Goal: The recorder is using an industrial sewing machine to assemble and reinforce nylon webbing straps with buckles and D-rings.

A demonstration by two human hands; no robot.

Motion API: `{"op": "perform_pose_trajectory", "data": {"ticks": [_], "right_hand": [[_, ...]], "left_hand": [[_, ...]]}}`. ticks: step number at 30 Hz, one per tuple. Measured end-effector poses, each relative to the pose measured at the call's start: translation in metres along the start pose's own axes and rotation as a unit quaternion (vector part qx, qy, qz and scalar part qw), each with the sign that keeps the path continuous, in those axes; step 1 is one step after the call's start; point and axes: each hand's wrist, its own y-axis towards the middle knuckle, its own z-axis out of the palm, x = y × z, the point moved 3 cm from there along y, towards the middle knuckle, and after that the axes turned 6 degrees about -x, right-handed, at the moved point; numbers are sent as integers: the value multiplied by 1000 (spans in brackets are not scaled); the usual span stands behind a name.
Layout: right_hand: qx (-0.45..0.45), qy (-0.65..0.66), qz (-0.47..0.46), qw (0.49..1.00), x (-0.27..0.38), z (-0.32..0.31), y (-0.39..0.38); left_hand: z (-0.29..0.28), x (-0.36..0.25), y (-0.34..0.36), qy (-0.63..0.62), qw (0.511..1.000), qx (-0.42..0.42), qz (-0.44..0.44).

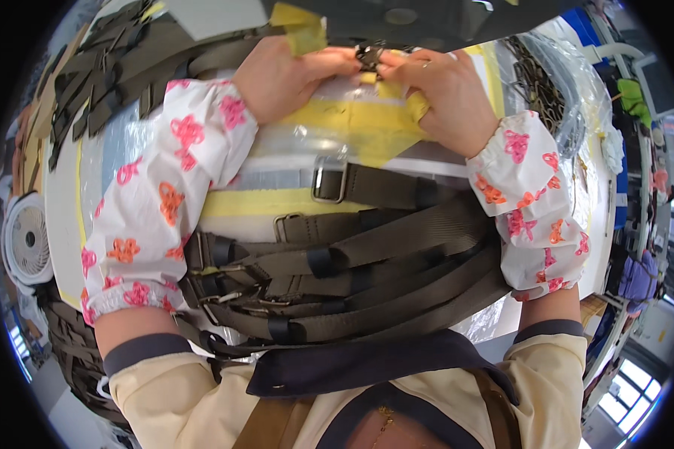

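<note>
At the far middle of the table, my left hand [275, 81] and my right hand [451, 93] meet fingertip to fingertip around a small dark metal fitting [368, 57]. Both pinch it from either side; its exact kind is too small to make out. Yellow tape wraps a finger of the right hand, and a loose yellow piece [299, 28] sticks up by the left. Nearer to me lies a pile of olive-brown webbing straps [404, 247] with metal buckles [329, 179] and black loops. More straps [112, 75] lie beyond the left forearm.
Yellow tape strips and clear plastic cover the white tabletop [66, 224]. A clear bag of dark metal hardware [539, 82] sits at the far right. A grey panel [412, 19] overhangs the far edge. A white fan [28, 238] stands off to the left.
</note>
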Motion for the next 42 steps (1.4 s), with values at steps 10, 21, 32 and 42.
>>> {"op": "perform_pose_trajectory", "data": {"ticks": [10, 21, 32, 42], "right_hand": [[-44, -9, -27, 999, 0, -1, 3], [-118, 60, -58, 989, 2, 6, 4], [-75, 42, -154, 984, 11, -8, -4], [-93, -83, -221, 967, 101, 26, 51]], "left_hand": [[-25, -20, 9, 140, 985, 102, -4], [-110, 11, -56, 272, 946, 83, -155], [-132, -1, -60, 280, 946, 47, -154], [-177, 103, -94, 448, 865, 117, -192]]}}
